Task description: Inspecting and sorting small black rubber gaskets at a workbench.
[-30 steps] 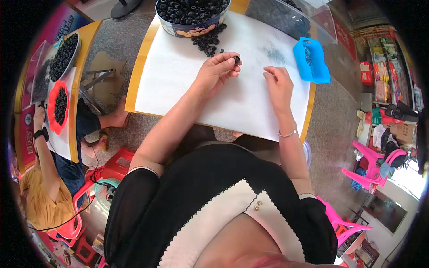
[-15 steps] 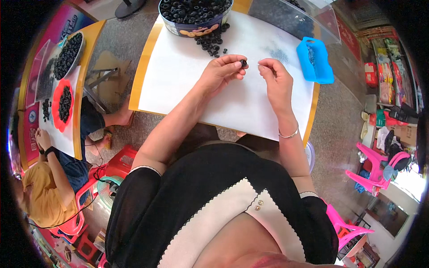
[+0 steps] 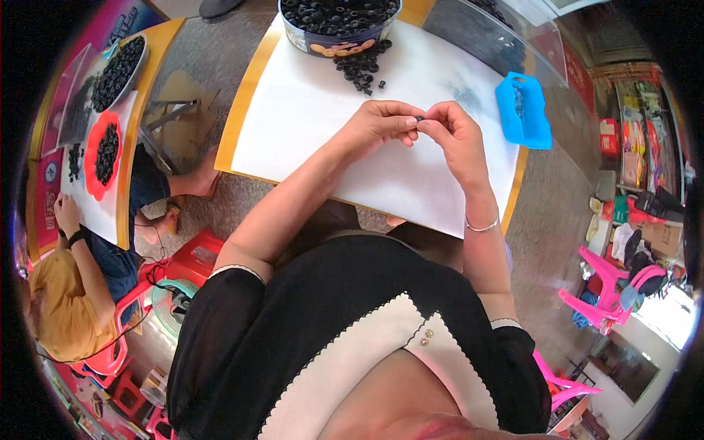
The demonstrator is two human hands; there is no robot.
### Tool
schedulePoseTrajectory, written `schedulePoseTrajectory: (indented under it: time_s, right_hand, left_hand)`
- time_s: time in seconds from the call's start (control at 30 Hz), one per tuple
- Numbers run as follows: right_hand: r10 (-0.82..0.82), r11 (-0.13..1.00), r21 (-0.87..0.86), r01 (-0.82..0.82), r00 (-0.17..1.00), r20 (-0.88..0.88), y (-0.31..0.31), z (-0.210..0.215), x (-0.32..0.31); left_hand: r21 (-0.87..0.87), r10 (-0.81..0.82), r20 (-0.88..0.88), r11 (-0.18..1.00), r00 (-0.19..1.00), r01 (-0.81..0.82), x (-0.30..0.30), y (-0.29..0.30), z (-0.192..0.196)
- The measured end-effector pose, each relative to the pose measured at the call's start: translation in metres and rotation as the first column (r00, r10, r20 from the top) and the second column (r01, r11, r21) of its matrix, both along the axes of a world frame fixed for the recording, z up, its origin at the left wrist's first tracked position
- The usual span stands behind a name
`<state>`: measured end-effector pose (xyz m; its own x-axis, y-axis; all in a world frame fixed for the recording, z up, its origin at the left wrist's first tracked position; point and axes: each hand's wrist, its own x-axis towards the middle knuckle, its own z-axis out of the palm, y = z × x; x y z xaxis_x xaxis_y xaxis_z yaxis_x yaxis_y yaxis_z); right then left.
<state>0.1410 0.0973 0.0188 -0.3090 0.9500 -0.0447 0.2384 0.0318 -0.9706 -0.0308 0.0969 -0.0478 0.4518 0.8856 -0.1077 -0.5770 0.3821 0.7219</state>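
The view looks from head height, through the left of two wide fisheye cameras, facing steeply down. The person's chest point(image 3: 367, 286) fills the near lower middle, the table point(image 3: 293, 125) lies farther off above it, the floor point(image 3: 546, 198) deeper still, and straight edges bend toward the rim.

On the tub point(image 3: 304, 38) at the worktop's point(image 3: 293, 117) far side, a printed label point(image 3: 345, 48) is too small to read. Left of the worktop, a pink panel point(image 3: 48, 199) carries white characters and a round emblem point(image 3: 50, 171); a purple panel point(image 3: 92, 45) has pale lettering point(image 3: 122, 24).
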Motion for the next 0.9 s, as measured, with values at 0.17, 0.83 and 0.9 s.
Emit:
schedulePoseTrajectory:
  time_s: [0.17, 0.83, 0.9]
  right_hand:
    - [-0.073, 0.992, -0.112, 0.058, 0.988, -0.136, 0.008, 0.003, -0.001]
    - [-0.094, 0.991, 0.095, 0.096, 0.995, -0.030, 0.038, -0.025, -0.034]
    - [-0.109, 0.989, 0.085, 0.118, 0.989, -0.103, 0.023, -0.009, -0.026]
  left_hand:
    - [-0.015, -0.130, 0.257, 0.990, 0.958, 0.139, -0.007, 0.002, -0.006]
    - [0.093, -0.200, 0.463, 0.980, 0.864, 0.177, -0.008, 0.002, -0.012]
    - [0.103, -0.206, 0.514, 0.979, 0.833, 0.179, -0.009, 0.005, -0.012]
